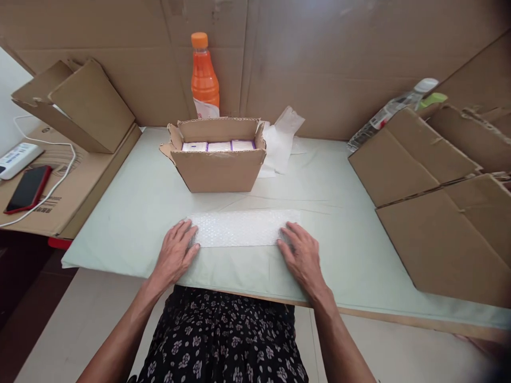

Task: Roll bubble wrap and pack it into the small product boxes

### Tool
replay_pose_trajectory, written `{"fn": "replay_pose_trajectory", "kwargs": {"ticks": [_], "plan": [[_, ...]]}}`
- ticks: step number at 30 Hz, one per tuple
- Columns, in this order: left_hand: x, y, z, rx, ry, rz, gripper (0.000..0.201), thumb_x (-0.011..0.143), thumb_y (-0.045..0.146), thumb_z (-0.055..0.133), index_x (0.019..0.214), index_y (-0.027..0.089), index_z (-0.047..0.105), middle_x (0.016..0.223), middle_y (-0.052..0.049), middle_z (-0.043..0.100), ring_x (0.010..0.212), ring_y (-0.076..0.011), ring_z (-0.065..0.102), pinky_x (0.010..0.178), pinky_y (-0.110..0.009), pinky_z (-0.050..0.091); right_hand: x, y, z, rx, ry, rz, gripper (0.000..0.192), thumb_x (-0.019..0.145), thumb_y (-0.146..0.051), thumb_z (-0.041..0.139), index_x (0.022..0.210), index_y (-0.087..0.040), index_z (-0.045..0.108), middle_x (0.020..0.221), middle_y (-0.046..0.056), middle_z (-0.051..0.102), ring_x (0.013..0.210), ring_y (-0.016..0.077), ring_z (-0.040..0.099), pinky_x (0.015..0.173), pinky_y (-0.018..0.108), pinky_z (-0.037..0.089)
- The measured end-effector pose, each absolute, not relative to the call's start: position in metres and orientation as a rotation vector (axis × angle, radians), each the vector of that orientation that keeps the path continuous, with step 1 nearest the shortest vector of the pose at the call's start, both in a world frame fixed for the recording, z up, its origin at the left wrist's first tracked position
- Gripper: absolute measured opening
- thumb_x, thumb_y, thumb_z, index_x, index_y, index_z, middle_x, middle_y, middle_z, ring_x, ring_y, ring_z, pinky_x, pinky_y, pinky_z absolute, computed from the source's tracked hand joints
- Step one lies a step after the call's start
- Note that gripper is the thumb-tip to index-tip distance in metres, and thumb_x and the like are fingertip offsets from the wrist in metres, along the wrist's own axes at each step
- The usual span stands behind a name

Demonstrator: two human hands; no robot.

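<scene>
A strip of bubble wrap (pixel 238 229) lies flat across the pale green tabletop in front of me. On its left end rests my left hand (pixel 178 248), palm down with the fingers spread. My right hand (pixel 298 250) lies the same way on the right end, fingers apart. Just behind the strip stands a small open cardboard box (pixel 221 171) with its top flaps up. Several white packs with purple edges (pixel 219 146) sit in a row inside it; their lower parts are hidden by the box wall.
An orange bottle (pixel 204 80) and crumpled white paper (pixel 281 141) are behind the box. At right, cardboard boxes (pixel 443 234) stand beside a leaning clear bottle (pixel 393 113). On the left, a phone (pixel 29 189), a power strip (pixel 18 158) and an open carton (pixel 85 106) rest on cardboard.
</scene>
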State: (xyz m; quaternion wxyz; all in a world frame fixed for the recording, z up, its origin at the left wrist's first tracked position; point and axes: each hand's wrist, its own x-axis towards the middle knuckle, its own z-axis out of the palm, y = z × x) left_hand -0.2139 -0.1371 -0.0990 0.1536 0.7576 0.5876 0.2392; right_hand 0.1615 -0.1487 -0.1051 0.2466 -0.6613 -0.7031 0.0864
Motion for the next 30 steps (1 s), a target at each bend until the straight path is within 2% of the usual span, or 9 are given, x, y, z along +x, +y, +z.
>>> {"fn": "replay_pose_trajectory", "kwargs": {"ticks": [6, 9, 12, 15, 19, 22, 24, 28, 30], "plan": [[-0.196, -0.147, -0.074, 2.118, 1.677, 1.049, 0.035, 0.095, 0.035, 0.061, 0.126, 0.023, 0.070, 0.130, -0.011, 0.071, 0.132, -0.0322, 0.058, 0.112, -0.055, 0.046, 0.193, -0.140, -0.102, -2.118, -1.607, 0.119, 0.046, 0.095, -0.049, 0.050, 0.124, -0.017, 0.065, 0.142, 0.020, 0.060, 0.135, 0.0375, 0.050, 0.108, 0.058, 0.038], [-0.159, -0.150, -0.063, 2.174, 1.497, 1.057, 0.032, 0.095, 0.029, 0.061, 0.124, 0.021, 0.071, 0.128, -0.011, 0.072, 0.130, -0.0306, 0.061, 0.110, -0.055, 0.049, 0.183, -0.127, -0.101, -2.085, -1.635, 0.179, 0.033, 0.091, -0.045, 0.052, 0.106, -0.019, 0.066, 0.140, 0.019, 0.062, 0.131, 0.0374, 0.053, 0.106, 0.057, 0.039], [-0.135, -0.156, -0.059, 2.171, 1.318, 0.985, 0.029, 0.094, 0.026, 0.060, 0.120, 0.020, 0.071, 0.125, -0.012, 0.074, 0.128, -0.0301, 0.062, 0.108, -0.054, 0.051, 0.184, -0.127, -0.097, -2.009, -1.542, 0.305, 0.026, 0.089, -0.043, 0.050, 0.092, -0.021, 0.064, 0.118, 0.015, 0.072, 0.111, 0.0314, 0.063, 0.100, 0.051, 0.044], [-0.126, -0.161, -0.057, 2.047, 1.215, 0.892, 0.028, 0.094, 0.024, 0.058, 0.119, 0.018, 0.070, 0.119, -0.011, 0.076, 0.116, -0.0257, 0.069, 0.100, -0.048, 0.056, 0.199, -0.135, -0.091, -2.006, -1.355, 0.367, 0.035, 0.087, -0.051, 0.052, 0.099, -0.021, 0.064, 0.098, 0.011, 0.073, 0.092, 0.0270, 0.066, 0.090, 0.045, 0.050], [-0.126, -0.160, -0.053, 1.844, 1.205, 0.826, 0.027, 0.094, 0.023, 0.058, 0.117, 0.017, 0.070, 0.116, -0.011, 0.076, 0.110, -0.0227, 0.071, 0.098, -0.042, 0.058, 0.201, -0.138, -0.087, -2.133, -1.422, 0.271, 0.050, 0.083, -0.054, 0.056, 0.116, -0.018, 0.064, 0.111, 0.016, 0.072, 0.104, 0.0332, 0.062, 0.095, 0.052, 0.046], [-0.125, -0.157, -0.049, 1.773, 1.194, 0.836, 0.027, 0.093, 0.023, 0.058, 0.116, 0.017, 0.071, 0.117, -0.011, 0.075, 0.111, -0.0229, 0.070, 0.099, -0.042, 0.057, 0.184, -0.132, -0.092, -2.192, -1.560, 0.178, 0.036, 0.084, -0.049, 0.057, 0.100, -0.018, 0.067, 0.130, 0.020, 0.065, 0.118, 0.0384, 0.055, 0.099, 0.057, 0.041], [-0.126, -0.156, -0.046, 1.747, 1.184, 0.839, 0.027, 0.091, 0.023, 0.059, 0.115, 0.017, 0.071, 0.116, -0.011, 0.075, 0.111, -0.0230, 0.070, 0.100, -0.042, 0.056, 0.177, -0.129, -0.094, -2.139, -1.576, 0.179, 0.027, 0.085, -0.045, 0.055, 0.089, -0.020, 0.065, 0.133, 0.018, 0.064, 0.122, 0.0372, 0.054, 0.100, 0.056, 0.041], [-0.129, -0.157, -0.042, 1.601, 1.205, 0.809, 0.026, 0.090, 0.024, 0.060, 0.113, 0.017, 0.072, 0.114, -0.010, 0.076, 0.108, -0.0221, 0.070, 0.097, -0.040, 0.056, 0.185, -0.133, -0.084, -2.028, -1.346, 0.310, 0.030, 0.081, -0.050, 0.059, 0.085, -0.021, 0.063, 0.097, 0.012, 0.073, 0.092, 0.0281, 0.064, 0.090, 0.049, 0.049], [-0.130, -0.157, -0.043, 1.484, 1.204, 0.789, 0.025, 0.090, 0.025, 0.060, 0.111, 0.017, 0.072, 0.113, -0.010, 0.076, 0.106, -0.0217, 0.070, 0.097, -0.039, 0.056, 0.187, -0.138, -0.069, -1.932, -1.232, 0.342, 0.034, 0.081, -0.053, 0.064, 0.091, -0.020, 0.065, 0.089, 0.008, 0.072, 0.081, 0.0232, 0.065, 0.081, 0.043, 0.053]]}}
